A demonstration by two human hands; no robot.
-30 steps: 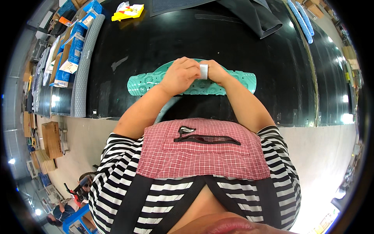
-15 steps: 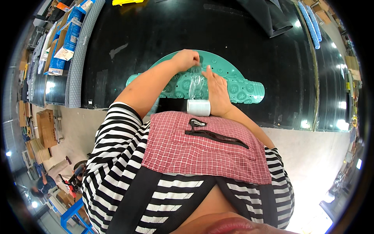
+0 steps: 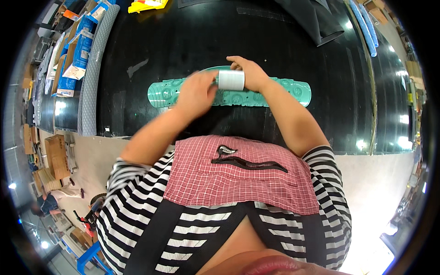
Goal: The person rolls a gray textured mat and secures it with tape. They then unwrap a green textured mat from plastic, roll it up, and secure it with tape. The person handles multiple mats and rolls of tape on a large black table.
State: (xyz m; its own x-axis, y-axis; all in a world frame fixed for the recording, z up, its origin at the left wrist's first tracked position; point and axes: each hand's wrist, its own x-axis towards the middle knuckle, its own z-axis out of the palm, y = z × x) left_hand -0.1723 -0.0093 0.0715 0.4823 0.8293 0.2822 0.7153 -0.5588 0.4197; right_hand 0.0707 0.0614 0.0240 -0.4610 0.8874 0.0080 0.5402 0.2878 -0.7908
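A teal bath mat [image 3: 293,89] with round raised patterns lies rolled into a long shape on the black table, directly under my hands. Over its middle is a wide roll of clear tape [image 3: 231,80]. My right hand [image 3: 254,75] is against the right end of that roll and appears to grip it, with the index finger reaching past its far side. At the roll's other end my left hand [image 3: 196,94] is over the mat, smeared by motion, so its fingers cannot be made out clearly. The far part of the mat is mostly hidden behind my hands.
The black table [image 3: 174,41] carries a yellow object [image 3: 147,5] at the far left and a dark sheet [image 3: 316,23] at the far right. A long grey roll [image 3: 89,87] and blue boxes [image 3: 75,59] line the left. Light blue tubes [image 3: 364,27] stand right.
The tape roll has moved from near my apron up over the mat. The mat's far flap has been rolled in. My left hand has come nearer to me; the right has moved farther away.
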